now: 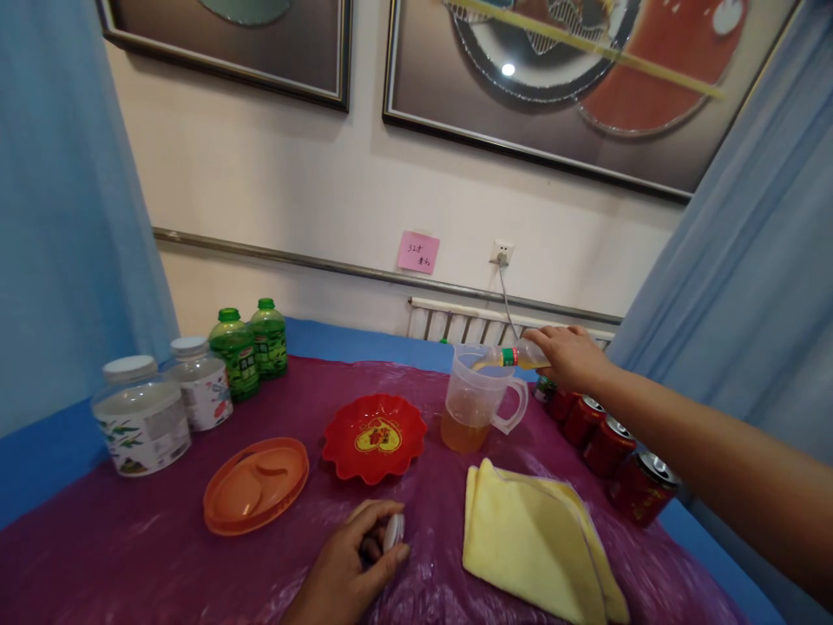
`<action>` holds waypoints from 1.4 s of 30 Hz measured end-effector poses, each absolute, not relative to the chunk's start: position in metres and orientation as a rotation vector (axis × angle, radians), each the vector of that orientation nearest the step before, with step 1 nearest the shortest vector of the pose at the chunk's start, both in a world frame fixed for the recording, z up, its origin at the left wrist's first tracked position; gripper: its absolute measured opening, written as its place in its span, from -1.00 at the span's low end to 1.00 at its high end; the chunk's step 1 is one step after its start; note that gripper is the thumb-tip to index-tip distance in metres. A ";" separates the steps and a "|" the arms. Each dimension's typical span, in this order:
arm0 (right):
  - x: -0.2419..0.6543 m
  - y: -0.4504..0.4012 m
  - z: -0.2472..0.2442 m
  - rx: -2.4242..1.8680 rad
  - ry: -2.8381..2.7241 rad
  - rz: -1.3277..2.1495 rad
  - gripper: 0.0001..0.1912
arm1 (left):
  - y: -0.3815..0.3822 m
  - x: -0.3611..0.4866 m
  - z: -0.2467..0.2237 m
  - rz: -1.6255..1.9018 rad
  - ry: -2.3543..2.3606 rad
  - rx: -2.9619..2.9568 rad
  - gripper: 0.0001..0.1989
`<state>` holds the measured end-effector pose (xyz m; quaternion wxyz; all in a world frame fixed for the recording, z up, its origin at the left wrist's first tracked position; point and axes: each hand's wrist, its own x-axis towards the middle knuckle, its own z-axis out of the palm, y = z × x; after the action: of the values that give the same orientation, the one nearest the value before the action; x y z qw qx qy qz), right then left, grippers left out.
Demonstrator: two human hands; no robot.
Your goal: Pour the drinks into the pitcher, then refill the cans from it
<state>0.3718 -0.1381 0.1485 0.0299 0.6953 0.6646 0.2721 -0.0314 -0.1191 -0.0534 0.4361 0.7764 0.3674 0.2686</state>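
Note:
My right hand (571,354) grips a small clear bottle (514,357) with a green and red label, tipped on its side over the rim of a clear plastic measuring jug (478,395). Amber liquid runs from its mouth, and more of it fills the lower part of the jug. Near the front edge, my left hand (355,560) pinches a white bottle cap (394,531) between thumb and fingers. A folded yellow cloth (534,538) lies to the right of that hand, and a red scalloped plate (342,438) sits beyond it.
An orange divided plate (234,499) lies at the left. Behind it stand two white-lidded jars (147,425) and two green bottles (238,360). Several red cans (641,486) line the right side beneath my right forearm. Purple plastic sheeting (149,538) covers the table.

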 end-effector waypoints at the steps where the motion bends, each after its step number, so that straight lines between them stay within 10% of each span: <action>1: 0.371 -0.137 0.150 2.130 2.053 0.846 -0.44 | -0.119 -0.032 -0.053 0.666 0.913 1.934 -0.61; 42: 0.313 -0.082 0.169 1.184 2.305 1.193 -0.69 | -0.139 -0.031 -0.037 0.584 0.907 1.985 -0.58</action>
<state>0.3135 -0.0816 0.1687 0.1439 0.4106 0.7996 0.4139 -0.0306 -0.1394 -0.0366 0.4270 0.7945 0.3630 0.2338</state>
